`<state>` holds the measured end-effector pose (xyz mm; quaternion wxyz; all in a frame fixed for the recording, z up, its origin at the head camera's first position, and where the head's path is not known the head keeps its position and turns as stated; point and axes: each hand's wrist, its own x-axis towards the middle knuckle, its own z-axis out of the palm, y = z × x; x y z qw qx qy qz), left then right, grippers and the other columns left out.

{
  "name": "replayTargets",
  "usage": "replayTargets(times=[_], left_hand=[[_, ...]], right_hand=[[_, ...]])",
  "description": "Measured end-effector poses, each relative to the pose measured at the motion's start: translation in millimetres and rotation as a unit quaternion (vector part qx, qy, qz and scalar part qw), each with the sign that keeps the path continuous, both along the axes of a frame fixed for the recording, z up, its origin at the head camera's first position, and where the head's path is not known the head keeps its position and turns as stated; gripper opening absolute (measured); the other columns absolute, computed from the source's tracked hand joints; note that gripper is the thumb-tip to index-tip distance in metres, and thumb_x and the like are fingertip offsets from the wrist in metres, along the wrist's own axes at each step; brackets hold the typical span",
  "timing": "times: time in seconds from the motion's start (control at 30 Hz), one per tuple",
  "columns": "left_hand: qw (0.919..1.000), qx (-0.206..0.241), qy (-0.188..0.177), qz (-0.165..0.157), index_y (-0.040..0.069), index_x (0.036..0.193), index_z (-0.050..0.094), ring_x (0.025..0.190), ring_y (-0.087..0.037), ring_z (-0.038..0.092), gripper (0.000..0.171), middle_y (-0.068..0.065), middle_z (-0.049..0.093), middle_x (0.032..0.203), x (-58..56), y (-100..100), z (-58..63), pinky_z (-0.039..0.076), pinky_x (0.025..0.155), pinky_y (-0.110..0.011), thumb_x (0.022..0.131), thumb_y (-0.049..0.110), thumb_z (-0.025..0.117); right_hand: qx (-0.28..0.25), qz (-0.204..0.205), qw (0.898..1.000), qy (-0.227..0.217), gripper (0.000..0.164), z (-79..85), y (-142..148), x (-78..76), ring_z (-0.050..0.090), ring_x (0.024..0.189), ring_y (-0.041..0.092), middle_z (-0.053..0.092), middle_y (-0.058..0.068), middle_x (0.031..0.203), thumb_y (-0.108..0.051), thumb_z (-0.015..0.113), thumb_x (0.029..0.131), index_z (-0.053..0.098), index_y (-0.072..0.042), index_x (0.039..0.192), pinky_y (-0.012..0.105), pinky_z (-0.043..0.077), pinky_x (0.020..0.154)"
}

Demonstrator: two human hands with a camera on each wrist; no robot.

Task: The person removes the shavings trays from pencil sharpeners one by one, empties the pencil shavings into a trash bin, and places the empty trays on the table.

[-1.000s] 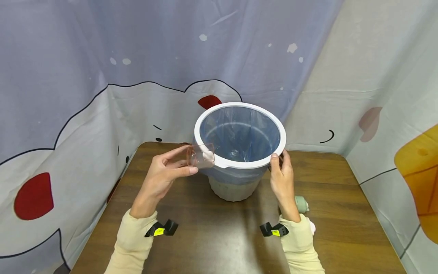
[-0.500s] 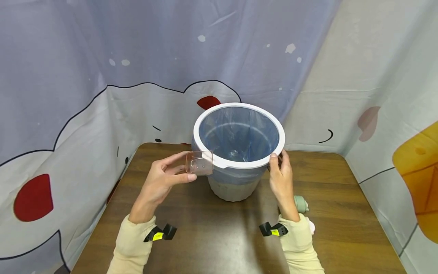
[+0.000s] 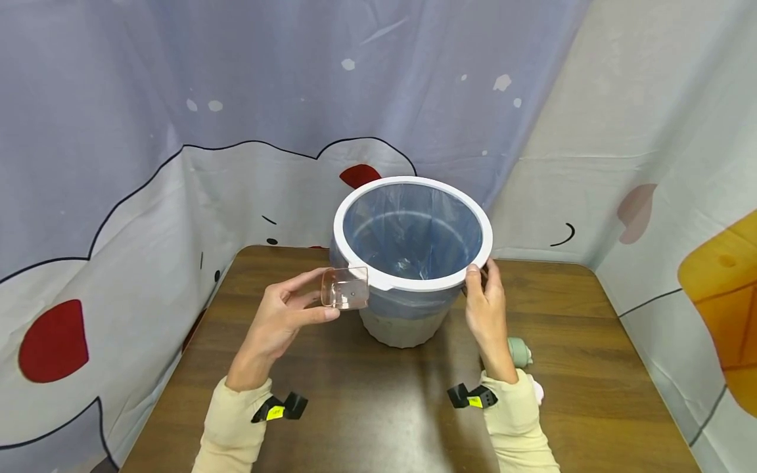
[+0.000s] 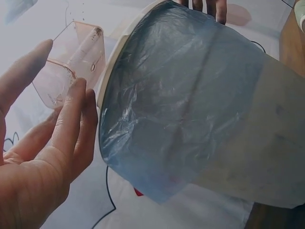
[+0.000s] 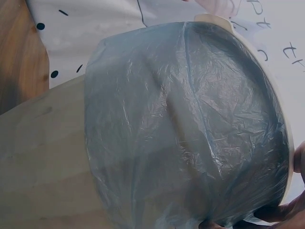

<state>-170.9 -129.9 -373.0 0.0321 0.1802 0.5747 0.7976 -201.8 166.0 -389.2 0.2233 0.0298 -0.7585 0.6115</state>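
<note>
A small clear pinkish plastic box (image 3: 345,289) is pinched between the thumb and fingers of my left hand (image 3: 275,322), just at the near left of the trash can's rim. In the left wrist view the same box (image 4: 78,62) shows dark specks inside near one edge. The trash can (image 3: 405,328) stands upright, its white rim ring (image 3: 414,284) over a blue plastic liner (image 3: 408,230). My right hand (image 3: 487,315) grips the rim at the right, thumb on top and fingers beneath. In the right wrist view the liner (image 5: 190,119) hangs folded down outside the can.
A green roll-like object (image 3: 519,353) lies on the wooden table (image 3: 367,407) beside my right wrist, with a white thing (image 3: 538,393) partly hidden by the sleeve. Printed fabric (image 3: 284,79) hangs behind the table and along both sides.
My left hand has lowered the plastic box slightly and tipped it, so its inside now faces more toward me. The right hand and the trash can stay where they were.
</note>
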Motion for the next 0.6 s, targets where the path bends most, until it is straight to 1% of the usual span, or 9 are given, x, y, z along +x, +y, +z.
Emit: replayTargets(times=[0.27, 0.4, 0.6], left_hand=[[0.9999, 0.001, 0.009, -0.010, -0.004, 0.117, 0.043, 0.093, -0.038, 0.047, 0.059, -0.022, 0.041, 0.116, 1.8, -3.0, -3.2, 0.045, 0.071, -0.037, 0.063, -0.015, 0.064], [0.9999, -0.002, 0.005, -0.010, -0.004, 0.117, 0.043, 0.094, -0.037, 0.047, 0.060, -0.021, 0.040, 0.117, 2.7, -4.1, -4.9, 0.045, 0.071, -0.038, 0.062, -0.014, 0.064], [0.9999, -0.003, 0.008, -0.008, -0.004, 0.118, 0.043, 0.094, -0.037, 0.046, 0.061, -0.021, 0.040, 0.118, 3.2, -6.4, -10.2, 0.045, 0.070, -0.038, 0.062, -0.015, 0.064]], right_hand=[[0.002, -0.003, 1.000, 0.003, 0.046, 0.8, 0.3, 0.1, 0.045, 0.100, 0.021, 0.045, 0.021, 0.112, -0.028, 0.040, 0.088, 0.033, 0.000, 0.124, 0.034, 0.039, 0.082], [-0.003, -0.002, 1.000, 0.002, 0.046, 0.1, 0.7, 0.1, 0.046, 0.099, 0.020, 0.046, 0.019, 0.110, -0.028, 0.040, 0.088, 0.033, 0.000, 0.123, 0.033, 0.040, 0.080], [-0.001, -0.002, 1.000, 0.001, 0.045, -0.6, 0.2, -0.4, 0.045, 0.100, 0.021, 0.046, 0.020, 0.111, -0.027, 0.040, 0.088, 0.033, 0.001, 0.123, 0.033, 0.039, 0.081]])
